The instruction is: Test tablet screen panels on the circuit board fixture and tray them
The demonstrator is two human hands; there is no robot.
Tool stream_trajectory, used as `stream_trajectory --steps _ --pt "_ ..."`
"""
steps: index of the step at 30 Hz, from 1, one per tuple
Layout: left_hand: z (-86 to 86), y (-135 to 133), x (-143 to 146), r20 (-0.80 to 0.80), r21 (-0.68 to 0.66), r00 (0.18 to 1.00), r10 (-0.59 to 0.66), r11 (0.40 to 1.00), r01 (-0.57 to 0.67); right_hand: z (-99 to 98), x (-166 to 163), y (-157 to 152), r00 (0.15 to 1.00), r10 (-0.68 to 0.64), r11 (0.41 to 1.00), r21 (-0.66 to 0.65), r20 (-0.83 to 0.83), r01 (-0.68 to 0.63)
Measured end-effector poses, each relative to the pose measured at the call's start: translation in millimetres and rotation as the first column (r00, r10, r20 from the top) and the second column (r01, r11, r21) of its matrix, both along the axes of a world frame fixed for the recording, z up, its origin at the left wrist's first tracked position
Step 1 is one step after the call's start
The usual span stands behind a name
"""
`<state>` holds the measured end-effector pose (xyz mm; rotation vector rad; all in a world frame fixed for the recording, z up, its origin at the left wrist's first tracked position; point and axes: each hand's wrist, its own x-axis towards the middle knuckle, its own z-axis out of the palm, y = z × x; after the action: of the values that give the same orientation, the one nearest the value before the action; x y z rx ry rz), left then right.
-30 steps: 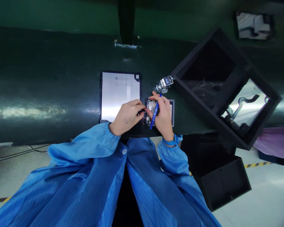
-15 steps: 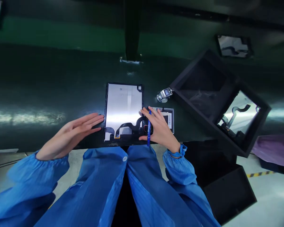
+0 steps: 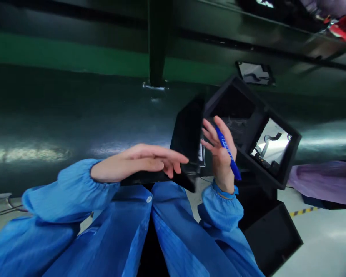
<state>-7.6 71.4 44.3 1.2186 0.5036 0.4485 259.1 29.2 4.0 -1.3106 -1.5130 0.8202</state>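
Standing tilted on edge at the centre of the frame, a dark flat panel (image 3: pixel 187 130) was off the surface, its front hidden. The left hand (image 3: pixel 150 163) reached toward it, fingers open and straight, though contact could not be told. The right hand (image 3: pixel 220 154) clamped a blue marker (image 3: pixel 233 167) just beside the panel, before a black case (image 3: pixel 242 86) at right.

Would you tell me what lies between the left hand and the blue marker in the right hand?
A tilted black panel stands between the left hand and blue marker, in the head view.
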Motion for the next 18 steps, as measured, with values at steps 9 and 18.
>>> stream_trajectory --steps 9,18 --pt "-86.3 -15 -10 -0.143 -0.171 0.607 0.782 0.584 -0.793 -10.8 -35 10 0.985 -0.151 0.988 0.006 -0.085 0.152" --pt "-75.1 -21 -9 -0.300 -0.613 0.411 0.861 0.155 -0.774 -36.7 -65 19 0.989 -0.076 0.993 0.078 -0.129 0.086"
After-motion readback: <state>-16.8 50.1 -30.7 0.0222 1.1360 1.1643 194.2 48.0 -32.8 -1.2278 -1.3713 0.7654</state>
